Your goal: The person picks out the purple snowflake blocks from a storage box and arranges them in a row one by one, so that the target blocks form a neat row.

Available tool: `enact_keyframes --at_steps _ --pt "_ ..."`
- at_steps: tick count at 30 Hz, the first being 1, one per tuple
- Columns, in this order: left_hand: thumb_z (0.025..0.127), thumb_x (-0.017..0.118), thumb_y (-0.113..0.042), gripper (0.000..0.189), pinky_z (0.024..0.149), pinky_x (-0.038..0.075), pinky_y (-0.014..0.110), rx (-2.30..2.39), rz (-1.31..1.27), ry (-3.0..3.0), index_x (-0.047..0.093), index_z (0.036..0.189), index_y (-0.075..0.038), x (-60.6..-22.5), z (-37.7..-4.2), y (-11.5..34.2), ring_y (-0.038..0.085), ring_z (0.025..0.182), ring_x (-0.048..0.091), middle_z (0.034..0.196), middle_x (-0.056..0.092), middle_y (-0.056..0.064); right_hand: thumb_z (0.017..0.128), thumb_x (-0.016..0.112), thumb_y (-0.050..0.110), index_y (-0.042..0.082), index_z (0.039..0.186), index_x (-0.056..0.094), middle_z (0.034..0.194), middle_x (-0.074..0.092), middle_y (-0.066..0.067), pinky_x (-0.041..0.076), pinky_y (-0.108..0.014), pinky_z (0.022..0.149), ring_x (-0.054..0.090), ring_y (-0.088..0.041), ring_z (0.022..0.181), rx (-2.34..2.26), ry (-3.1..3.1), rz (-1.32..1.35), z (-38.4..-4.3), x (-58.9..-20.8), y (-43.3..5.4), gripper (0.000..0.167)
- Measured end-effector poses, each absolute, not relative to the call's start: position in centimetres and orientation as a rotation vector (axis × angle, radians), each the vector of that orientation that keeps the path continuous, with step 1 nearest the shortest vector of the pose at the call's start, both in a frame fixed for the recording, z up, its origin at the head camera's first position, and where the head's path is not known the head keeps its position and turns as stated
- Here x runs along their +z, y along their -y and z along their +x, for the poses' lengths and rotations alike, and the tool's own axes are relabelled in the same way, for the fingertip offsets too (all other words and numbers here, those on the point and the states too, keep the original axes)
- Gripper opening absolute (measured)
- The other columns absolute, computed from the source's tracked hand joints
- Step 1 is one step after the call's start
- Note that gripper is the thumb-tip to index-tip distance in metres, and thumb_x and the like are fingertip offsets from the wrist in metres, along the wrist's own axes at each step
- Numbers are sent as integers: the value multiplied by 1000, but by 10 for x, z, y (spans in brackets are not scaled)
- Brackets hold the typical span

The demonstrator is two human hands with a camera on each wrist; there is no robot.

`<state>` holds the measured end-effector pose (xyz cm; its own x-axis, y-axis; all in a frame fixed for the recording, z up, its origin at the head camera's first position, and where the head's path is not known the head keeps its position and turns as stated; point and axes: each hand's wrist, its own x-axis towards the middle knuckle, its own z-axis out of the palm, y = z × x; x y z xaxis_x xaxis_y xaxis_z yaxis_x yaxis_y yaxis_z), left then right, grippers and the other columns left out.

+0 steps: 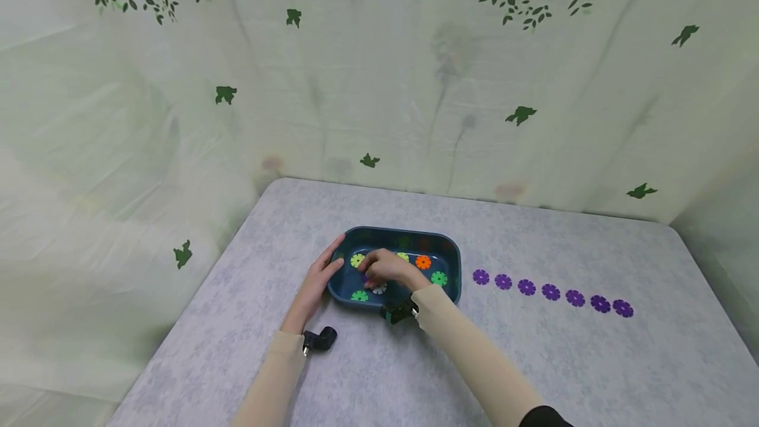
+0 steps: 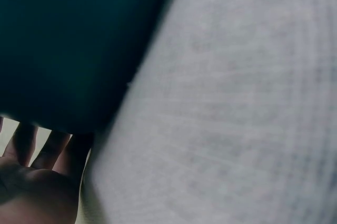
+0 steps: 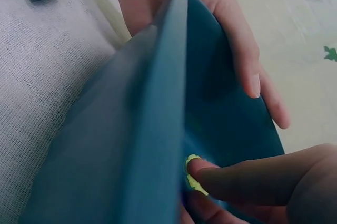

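My left hand (image 1: pixel 314 285) grips the left end of a dark teal tray (image 1: pixel 409 231), the thumb over the rim and the fingers along the outside. Inside the tray, my right hand (image 1: pixel 388 265) reaches down with bent fingers. A purple flower-shaped disc (image 1: pixel 364 278) shows at its fingertips, mostly hidden by them. In the right wrist view, a yellow-green flower-shaped disc (image 3: pixel 196 177) is partly covered by the thumb tip. Around the hand lie an orange disc (image 1: pixel 423 262), green discs (image 1: pixel 439 279) and a white disc (image 1: pixel 379 288).
Several purple flower-shaped discs (image 1: pixel 551 292) form a slanting row on the grey table (image 1: pixel 534 361), right of the tray. Behind the table hangs a pale curtain (image 1: pixel 403 84) with leaf prints. A black wrist camera (image 1: pixel 322 339) sits on each wrist.
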<state>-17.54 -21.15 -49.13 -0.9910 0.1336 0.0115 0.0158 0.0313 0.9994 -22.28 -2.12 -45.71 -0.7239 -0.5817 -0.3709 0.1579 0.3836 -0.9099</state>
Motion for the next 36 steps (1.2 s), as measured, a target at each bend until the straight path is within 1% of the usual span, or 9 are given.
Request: enact_keyframes --at_steps 5,7,10,12,17,19,25,32,36 --pt "102 47 -16 53 114 9 47 2107 161 -2174 30 151 -12 -478 -170 209 20 143 12 156 22 4 88 50 -10 -13 107 61 77 62 -13 55 -29 67 58 -14 60 -1351 -2010 -340 -222 -458 21 23" --pt "102 47 -16 53 114 10 46 2104 154 -2172 30 151 -12 -477 -169 209 19 143 13 156 22 3 87 51 -11 -12 108 62 75 61 -11 55 -29 66 57 -13 60 -1338 -2028 -345 -221 -459 21 23" --pt "102 47 -15 52 114 9 46 2113 145 -2164 30 151 -13 -480 -170 209 19 143 12 156 22 3 87 50 -11 -12 110 62 78 62 -13 55 -29 65 57 -13 59 -1343 -2033 -368 -220 -459 22 26" --pt "102 45 -14 50 114 9 46 2118 153 -2177 32 151 -16 -488 -172 211 18 143 13 156 23 1 88 49 -10 -12 113 60 80 63 -16 56 -30 66 58 -14 59 -1366 -2008 -381 -219 -458 23 28" --pt "103 46 -16 48 114 11 46 2119 152 -2233 37 149 -25 -504 -178 213 15 142 17 154 28 -5 92 48 -7 -12 119 57 93 64 -23 56 -33 70 63 -17 63 -1393 -1944 -362 -219 -456 20 30" --pt "102 46 -16 48 114 12 47 2121 144 -2240 37 149 -24 -504 -179 212 16 142 17 154 28 -4 92 48 -6 -11 119 57 99 61 -24 56 -34 72 65 -20 67 -1389 -1939 -338 -220 -456 17 29" --pt "102 46 -16 48 114 10 48 2122 138 -2250 37 149 -23 -504 -181 212 17 142 17 154 28 -3 93 48 -5 -10 116 57 99 59 -21 56 -36 73 67 -26 71 -1377 -1946 -310 -220 -457 8 25" --pt "102 46 -17 47 114 10 46 2127 124 -2238 38 148 -25 -503 -179 211 14 142 17 153 29 -5 92 47 -5 -9 116 57 97 59 -20 56 -31 65 61 -18 61 -1385 -1988 -320 -220 -455 2 26" --pt "102 46 -18 47 114 10 46 2128 122 -2234 38 148 -27 -502 -178 210 13 141 18 153 29 -7 94 46 -4 -10 121 55 105 58 -23 56 -33 71 62 -20 70 -1410 -1935 -401 -221 -456 5 29"
